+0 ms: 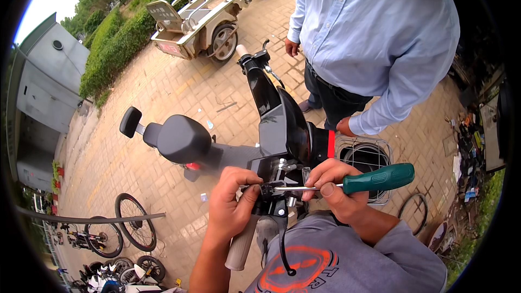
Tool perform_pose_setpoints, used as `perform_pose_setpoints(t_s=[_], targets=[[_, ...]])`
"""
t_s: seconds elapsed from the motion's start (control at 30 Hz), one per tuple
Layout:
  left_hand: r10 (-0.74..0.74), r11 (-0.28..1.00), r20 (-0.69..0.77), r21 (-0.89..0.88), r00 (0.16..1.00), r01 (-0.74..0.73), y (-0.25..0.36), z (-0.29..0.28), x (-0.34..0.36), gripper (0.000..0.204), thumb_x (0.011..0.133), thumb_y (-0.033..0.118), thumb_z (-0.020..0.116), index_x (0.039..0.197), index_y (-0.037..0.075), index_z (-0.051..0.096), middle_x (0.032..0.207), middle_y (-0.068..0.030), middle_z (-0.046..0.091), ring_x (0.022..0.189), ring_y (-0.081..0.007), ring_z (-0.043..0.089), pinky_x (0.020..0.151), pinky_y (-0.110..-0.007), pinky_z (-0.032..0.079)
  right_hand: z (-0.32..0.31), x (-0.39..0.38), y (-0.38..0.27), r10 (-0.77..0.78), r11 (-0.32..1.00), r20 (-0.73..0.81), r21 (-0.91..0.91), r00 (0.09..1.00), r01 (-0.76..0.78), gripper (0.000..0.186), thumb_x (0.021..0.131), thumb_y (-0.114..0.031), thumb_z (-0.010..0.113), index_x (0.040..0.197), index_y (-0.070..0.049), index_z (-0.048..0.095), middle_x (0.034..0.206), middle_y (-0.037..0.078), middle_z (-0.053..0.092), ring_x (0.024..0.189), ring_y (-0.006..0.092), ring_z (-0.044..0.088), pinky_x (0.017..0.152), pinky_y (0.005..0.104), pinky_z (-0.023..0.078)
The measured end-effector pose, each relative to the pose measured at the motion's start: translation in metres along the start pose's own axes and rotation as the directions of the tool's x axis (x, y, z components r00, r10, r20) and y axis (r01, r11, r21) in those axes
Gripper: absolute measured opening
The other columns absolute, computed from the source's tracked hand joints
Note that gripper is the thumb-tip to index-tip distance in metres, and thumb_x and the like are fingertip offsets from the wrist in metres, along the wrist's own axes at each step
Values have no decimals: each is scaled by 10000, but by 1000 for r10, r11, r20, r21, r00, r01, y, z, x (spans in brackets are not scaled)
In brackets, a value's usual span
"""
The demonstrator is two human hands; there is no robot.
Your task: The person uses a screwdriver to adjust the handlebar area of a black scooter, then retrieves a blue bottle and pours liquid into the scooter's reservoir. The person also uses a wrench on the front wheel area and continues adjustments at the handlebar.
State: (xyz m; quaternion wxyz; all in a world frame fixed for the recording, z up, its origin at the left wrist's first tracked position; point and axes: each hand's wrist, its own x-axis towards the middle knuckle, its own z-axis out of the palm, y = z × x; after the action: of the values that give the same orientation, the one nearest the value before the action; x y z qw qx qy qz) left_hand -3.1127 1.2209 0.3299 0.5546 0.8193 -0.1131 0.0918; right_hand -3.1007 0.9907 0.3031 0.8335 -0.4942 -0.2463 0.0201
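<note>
My left hand (232, 202) pinches the black switch housing (267, 191) on the handlebar of an electric scooter, thumb and fingers closed at its edge. Below that hand, a beige rubber grip (239, 247) sticks out, and a black brake lever (283, 236) curves beside it. Closed around the shaft and front end of a screwdriver (380, 178) with a green handle is my right hand (337, 187). The shaft lies nearly level, its tip against or just over the housing; the exact contact is too small to tell. The scooter's dark seat (183, 138) is to the left.
A person in a light blue shirt (374, 38) stands across the scooter, one hand by its wire basket (362, 149). A cargo tricycle (198, 27) is parked at the far side. Bicycle wheels (135, 221) and bikes stand at the lower left; clutter lines the right edge.
</note>
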Motion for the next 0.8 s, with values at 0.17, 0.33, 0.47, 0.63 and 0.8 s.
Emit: perform_pose_setpoints(t_s=[0.17, 0.33, 0.47, 0.63, 0.8], targets=[[-17, 999, -13, 35, 1000, 18, 2, 1, -2, 136, 809, -62, 643, 930, -2, 636, 907, -107, 630, 865, -233, 578, 786, -308, 463, 6, -1, 3, 26, 999, -6, 39, 1000, -25, 76, 966, -26, 542, 1028, 15, 561, 1073, 171, 571, 876, 206, 684, 754, 306, 563], [-36, 998, -46, 56, 998, 38, 2, 1, -5, 122, 815, -49, 638, 932, -15, 633, 895, -110, 627, 839, -221, 580, 773, -303, 467, 13, 0, 4, 15, 999, -3, 33, 1000, -15, 79, 970, -31, 544, 1029, 19, 559, 1078, 169, 569, 886, 196, 685, 778, 297, 573], [-65, 995, -52, 68, 996, 69, 5, 3, -5, 126, 824, -48, 623, 948, -22, 633, 890, -113, 622, 817, -212, 584, 764, -299, 470, 16, -3, 5, 23, 1000, -24, 15, 999, -22, 87, 973, -44, 545, 1022, 26, 558, 1067, 178, 576, 884, 208, 691, 750, 295, 583], [-89, 993, -58, 67, 994, 93, 3, 2, -6, 145, 841, -36, 599, 979, -21, 639, 879, -113, 615, 804, -207, 588, 759, -293, 469, 18, 0, 4, -38, 995, 4, -97, 999, 38, 94, 976, -51, 537, 1006, 37, 552, 1039, 194, 584, 877, 233, 702, 725, 299, 598], [-150, 987, -41, 56, 988, 153, 10, 2, -6, 198, 844, -42, 566, 1022, -23, 651, 869, -117, 610, 804, -209, 584, 755, -293, 464, 17, 3, 2, -95, 966, 70, -233, 993, 109, 95, 975, -59, 543, 1002, 32, 554, 1040, 189, 584, 880, 223, 701, 729, 288, 596]])
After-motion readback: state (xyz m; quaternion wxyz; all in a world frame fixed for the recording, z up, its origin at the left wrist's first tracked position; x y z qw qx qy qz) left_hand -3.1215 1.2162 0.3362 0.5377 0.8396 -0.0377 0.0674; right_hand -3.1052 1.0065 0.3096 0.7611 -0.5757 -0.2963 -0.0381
